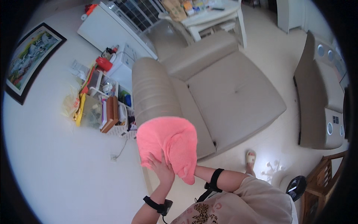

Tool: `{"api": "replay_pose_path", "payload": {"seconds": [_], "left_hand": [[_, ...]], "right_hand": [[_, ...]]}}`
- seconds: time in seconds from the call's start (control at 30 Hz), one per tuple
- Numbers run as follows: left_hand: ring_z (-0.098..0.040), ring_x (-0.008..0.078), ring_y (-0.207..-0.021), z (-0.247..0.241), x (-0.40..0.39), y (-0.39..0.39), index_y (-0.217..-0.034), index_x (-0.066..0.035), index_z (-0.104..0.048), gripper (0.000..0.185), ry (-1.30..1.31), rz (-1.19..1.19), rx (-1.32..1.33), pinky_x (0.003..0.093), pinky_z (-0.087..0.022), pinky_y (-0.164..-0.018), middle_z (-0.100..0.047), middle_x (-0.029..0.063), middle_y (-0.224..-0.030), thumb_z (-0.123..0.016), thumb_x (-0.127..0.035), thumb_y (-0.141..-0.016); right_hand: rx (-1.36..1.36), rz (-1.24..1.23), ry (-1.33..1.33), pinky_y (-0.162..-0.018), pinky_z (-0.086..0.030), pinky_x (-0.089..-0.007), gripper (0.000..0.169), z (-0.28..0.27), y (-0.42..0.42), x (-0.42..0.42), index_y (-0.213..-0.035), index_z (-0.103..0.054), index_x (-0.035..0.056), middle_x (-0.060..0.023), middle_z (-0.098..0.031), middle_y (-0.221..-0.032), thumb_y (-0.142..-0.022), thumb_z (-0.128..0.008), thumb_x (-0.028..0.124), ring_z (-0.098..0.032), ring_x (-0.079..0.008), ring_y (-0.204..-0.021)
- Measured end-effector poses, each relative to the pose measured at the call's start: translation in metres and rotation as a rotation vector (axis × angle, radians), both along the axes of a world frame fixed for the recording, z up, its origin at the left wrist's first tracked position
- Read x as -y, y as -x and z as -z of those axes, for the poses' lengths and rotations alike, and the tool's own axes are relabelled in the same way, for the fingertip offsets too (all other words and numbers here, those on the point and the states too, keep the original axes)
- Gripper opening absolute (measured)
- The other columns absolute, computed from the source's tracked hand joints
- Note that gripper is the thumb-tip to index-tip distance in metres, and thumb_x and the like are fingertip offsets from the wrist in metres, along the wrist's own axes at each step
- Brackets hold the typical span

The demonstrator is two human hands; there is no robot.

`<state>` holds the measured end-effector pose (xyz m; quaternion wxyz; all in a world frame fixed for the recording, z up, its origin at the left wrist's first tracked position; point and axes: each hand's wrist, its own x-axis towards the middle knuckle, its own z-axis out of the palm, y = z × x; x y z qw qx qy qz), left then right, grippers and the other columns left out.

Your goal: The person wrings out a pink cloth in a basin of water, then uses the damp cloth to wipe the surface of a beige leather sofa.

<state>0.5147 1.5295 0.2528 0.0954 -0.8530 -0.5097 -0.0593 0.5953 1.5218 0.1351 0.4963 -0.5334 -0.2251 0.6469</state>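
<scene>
A pink towel point(167, 137) lies draped over the near end of the backrest of a grey-beige sofa point(156, 92). My left hand point(162, 168) rests on the towel's lower left part with its fingers spread; whether it pinches any cloth is hard to see. The right forearm reaches in from the right and ends under a hanging fold of the towel, so my right hand is hidden. Bare sofa seat point(229, 95) shows to the right of the backrest.
Left of the sofa stand storage baskets point(119, 130) with books, a red kettle-like item point(104, 64) and a white refrigerator point(106, 30). A framed picture point(36, 60) hangs on the wall. A white table point(215, 15) is beyond the sofa; another sofa piece point(316, 98) and a wooden chair point(321, 187) are right.
</scene>
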Motion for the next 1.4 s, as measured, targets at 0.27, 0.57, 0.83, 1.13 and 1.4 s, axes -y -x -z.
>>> {"api": "replay_pose_path", "payload": {"seconds": [0.27, 0.57, 0.83, 1.13, 1.4], "left_hand": [[-0.028, 0.0294, -0.122, -0.057, 0.041, -0.074, -0.135, -0.009, -0.020, 0.053, 1.061, 0.208, 1.313, 0.0419, -0.028, -0.096, -0.024, 0.0152, -0.136, -0.034, -0.034, -0.091], [-0.053, 0.0084, -0.078, -0.034, 0.074, -0.175, -0.113, -0.009, -0.049, 0.031, 1.142, 0.047, 1.098, 0.0229, -0.042, -0.067, -0.058, 0.0027, -0.098, -0.041, -0.029, -0.091], [-0.052, 0.0067, -0.069, -0.015, 0.125, -0.255, -0.107, -0.008, -0.055, 0.029, 1.255, -0.068, 1.112, 0.0204, -0.042, -0.061, -0.061, 0.0012, -0.088, -0.042, -0.028, -0.091], [-0.053, 0.0089, -0.072, 0.013, 0.105, -0.252, -0.108, -0.009, -0.054, 0.029, 1.202, -0.269, 1.095, 0.0232, -0.043, -0.063, -0.060, 0.0017, -0.089, -0.043, -0.028, -0.090], [-0.054, 0.0091, -0.069, 0.049, 0.057, -0.257, -0.106, -0.009, -0.055, 0.028, 1.251, -0.369, 1.115, 0.0227, -0.043, -0.060, -0.060, 0.0020, -0.087, -0.046, -0.030, -0.089]], "right_hand": [[0.496, -0.078, -0.140, -0.087, -0.034, -0.0425, 0.039, -0.059, -0.109, 0.049, -0.118, -0.048, 0.0113, -0.0089, -0.050, -0.118, -0.084, -0.047, 0.031, -0.048, -0.0236, -0.105], [1.175, 0.044, -0.030, -0.089, -0.033, -0.0454, 0.039, -0.080, -0.352, 0.190, -0.119, -0.048, 0.0123, -0.0089, -0.049, -0.119, -0.084, -0.047, 0.029, -0.047, -0.0245, -0.106], [1.647, -0.142, 0.192, -0.090, -0.032, -0.0480, 0.038, -0.073, -0.507, 0.258, -0.119, -0.048, 0.0132, -0.0089, -0.049, -0.119, -0.084, -0.046, 0.028, -0.047, -0.0253, -0.107], [1.903, -0.555, 0.020, -0.092, -0.030, -0.0509, 0.038, -0.037, -0.487, 0.135, -0.119, -0.047, 0.0143, -0.0089, -0.048, -0.120, -0.084, -0.046, 0.027, -0.047, -0.0262, -0.109], [1.363, -0.815, 0.256, -0.094, -0.032, -0.0473, 0.049, 0.002, -0.487, 0.116, -0.123, -0.045, 0.0201, -0.0081, -0.047, -0.123, -0.078, -0.052, 0.039, -0.043, -0.0253, -0.115]]}}
